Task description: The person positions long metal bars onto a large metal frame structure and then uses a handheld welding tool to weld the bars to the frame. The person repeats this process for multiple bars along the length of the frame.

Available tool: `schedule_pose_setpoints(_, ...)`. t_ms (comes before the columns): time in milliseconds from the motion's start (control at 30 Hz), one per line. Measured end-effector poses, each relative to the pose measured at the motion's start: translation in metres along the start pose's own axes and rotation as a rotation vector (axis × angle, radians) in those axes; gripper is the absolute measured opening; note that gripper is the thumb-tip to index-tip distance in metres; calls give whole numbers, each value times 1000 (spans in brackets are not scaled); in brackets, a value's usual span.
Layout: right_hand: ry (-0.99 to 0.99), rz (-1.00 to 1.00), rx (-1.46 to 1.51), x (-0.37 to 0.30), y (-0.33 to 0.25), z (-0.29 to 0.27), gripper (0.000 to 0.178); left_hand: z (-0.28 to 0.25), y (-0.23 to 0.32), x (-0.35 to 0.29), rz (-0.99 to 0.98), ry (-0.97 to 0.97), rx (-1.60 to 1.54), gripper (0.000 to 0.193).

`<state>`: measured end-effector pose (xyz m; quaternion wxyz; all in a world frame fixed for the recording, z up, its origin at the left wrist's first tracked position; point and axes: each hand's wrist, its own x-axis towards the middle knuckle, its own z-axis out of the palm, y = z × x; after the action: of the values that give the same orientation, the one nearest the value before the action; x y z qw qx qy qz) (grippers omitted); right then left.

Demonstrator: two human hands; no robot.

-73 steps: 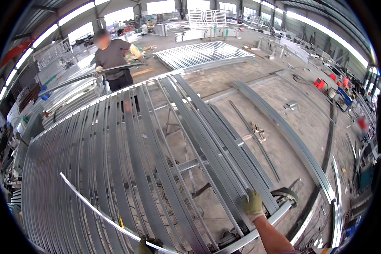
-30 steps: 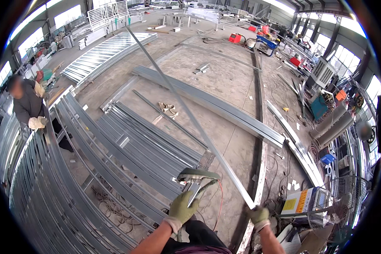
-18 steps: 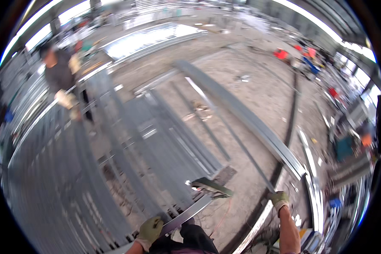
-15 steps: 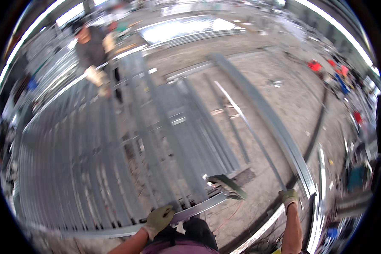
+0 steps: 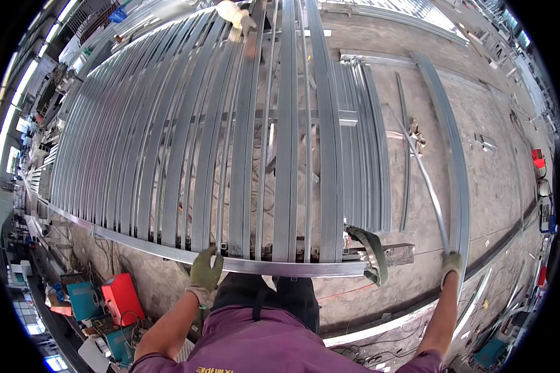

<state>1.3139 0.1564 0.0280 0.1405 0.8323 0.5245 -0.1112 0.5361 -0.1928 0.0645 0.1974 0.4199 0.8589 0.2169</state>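
My left hand (image 5: 206, 270), in a green glove, lies on the near silver rail (image 5: 280, 268) of a large metal frame. Its fingers are a little apart and hold nothing. Off to the right, my gloved right hand (image 5: 452, 266) is closed round the near end of a thin metal bar (image 5: 428, 180). The bar slants away to the far left over the floor, crossing a narrow dark strip (image 5: 406, 180). Beside that hand runs a wide grey metal channel (image 5: 452, 137). A dark green cloth (image 5: 373, 255) hangs over the rail's right end.
Many parallel grey slats (image 5: 202, 155) fill the frame. A stack of profiles (image 5: 366, 155) lies to its right. Across the frame shows a co-worker's pale glove (image 5: 233, 13). A red machine (image 5: 122, 299) stands at lower left; cables (image 5: 379, 354) lie at lower right.
My view has swung, so the frame sits more upright and the co-worker is mostly out of sight. The thin bar's far end now crosses the dark strip. My left hand stays at the rail.
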Motion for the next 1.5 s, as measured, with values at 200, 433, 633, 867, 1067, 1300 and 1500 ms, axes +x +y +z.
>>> schedule_pose_setpoints(200, 424, -75, 416, 15, -57, -37, 55, 8, -32, 28, 183, 99, 253, 56)
schedule_pose_setpoints(433, 304, -105, 786, -146, -80, 101, 47, 5, -45, 67, 131, 69, 354, 78)
schedule_pose_setpoints(633, 116, 160, 1079, -286, -95, 167, 38, 14, -35, 111, 154, -11, 299, 106)
schedule_pose_setpoints(867, 181, -159, 837, -337, -189, 153, 35, 61, -53, 118, 257, 25, 366, 120)
schedule_pose_setpoints(1067, 81, -217, 900, -342, -268, 153, 42, 44, -34, 122, 81, -191, 367, 115)
schedule_pose_setpoints(1300, 188, -295, 522, -336, -299, 138, 32, -7, -54, 120, 101, -56, 110, 86)
schedule_pose_setpoints(1500, 299, -341, 246, -340, -327, 130, 42, -71, -175, 65, -250, 311, -58, 78)
